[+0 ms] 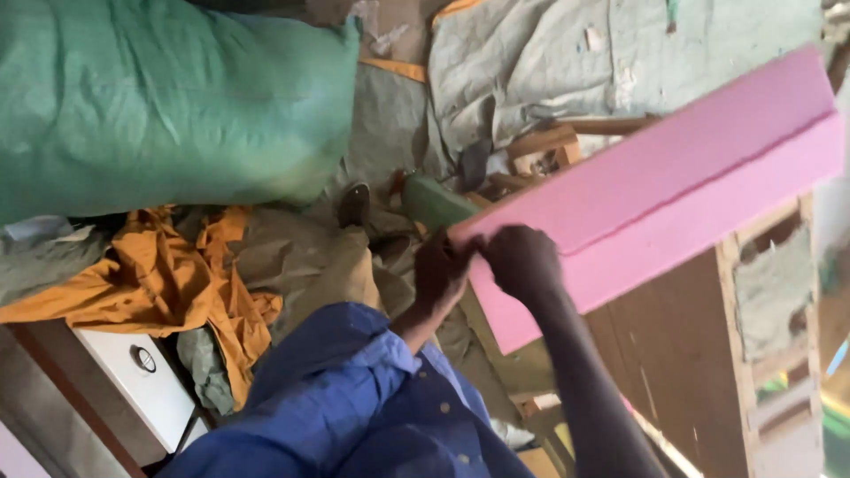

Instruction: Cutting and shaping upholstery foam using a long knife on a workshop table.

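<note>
left hand (441,270): closed on the near end of the pink foam slab (655,190), fingers pinched at its corner edge; blue sleeve (354,372) runs down from the wrist.
right hand (522,261): curled shut on the same end of the slab, just beside the left hand, knuckles toward camera; bare forearm runs down to the bottom edge of the view.
pink foam slab: long thick block, held up in the air, tilted, running from the hands at centre up to the top right corner; a seam or groove runs along its length, so it may be two layers, cannot tell for sure.
wooden frame (708,354): brown panel with pale slats, under and behind the slab on the right.
green sack (168,97): big stuffed woven bag, top left, well apart from the hands.
orange cloth (168,274): crumpled, lying below the sack, left of the hands.
grey sheeting (549,62): woven tarp-like cloth spread across the top centre, behind the slab.
white box (137,376): flat white thing with a round fitting, bottom left, beside the orange cloth.
wood offcuts (549,146): short pale pieces piled just above the slab's near end.
view: tilted and a bit blurred.
</note>
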